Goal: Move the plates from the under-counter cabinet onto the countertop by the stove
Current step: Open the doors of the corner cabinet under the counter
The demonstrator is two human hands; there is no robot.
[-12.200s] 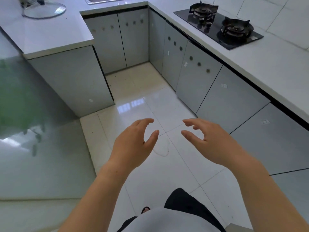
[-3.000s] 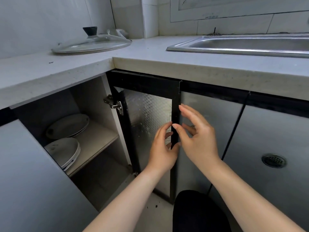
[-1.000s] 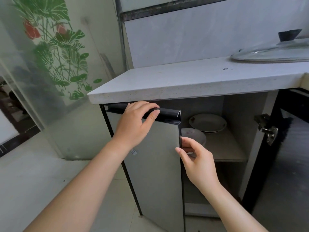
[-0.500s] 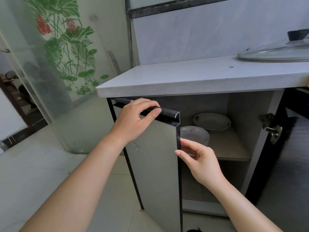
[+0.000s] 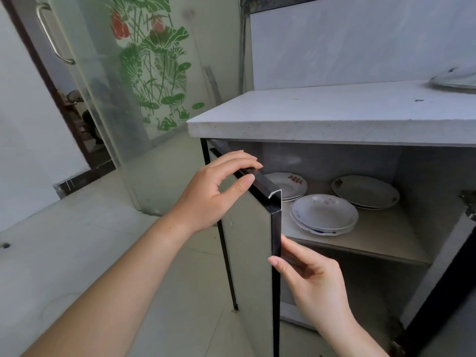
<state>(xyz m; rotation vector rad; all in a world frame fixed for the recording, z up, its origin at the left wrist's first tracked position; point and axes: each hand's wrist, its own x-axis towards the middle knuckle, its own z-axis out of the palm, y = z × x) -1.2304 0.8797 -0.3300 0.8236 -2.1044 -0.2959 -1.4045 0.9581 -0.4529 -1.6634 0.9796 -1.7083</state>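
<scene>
Plates (image 5: 324,213) lay under the counter (image 5: 334,109), inside the cabinet (image 5: 425,181), in three low stacks on its shelf (image 5: 381,233). The grey cabinet door (image 5: 247,253) stood swung out toward you. Your left hand (image 5: 211,191) gripped the door's black top rail, fingers (image 5: 239,161) curled over it; your right hand (image 5: 316,276) pinched its front edge lower down, thumb outside.

Bare forearms (image 5: 116,292) end in the left hand (image 5: 211,199) and right hand (image 5: 316,282), fingers (image 5: 231,161) slim, nails short.
</scene>
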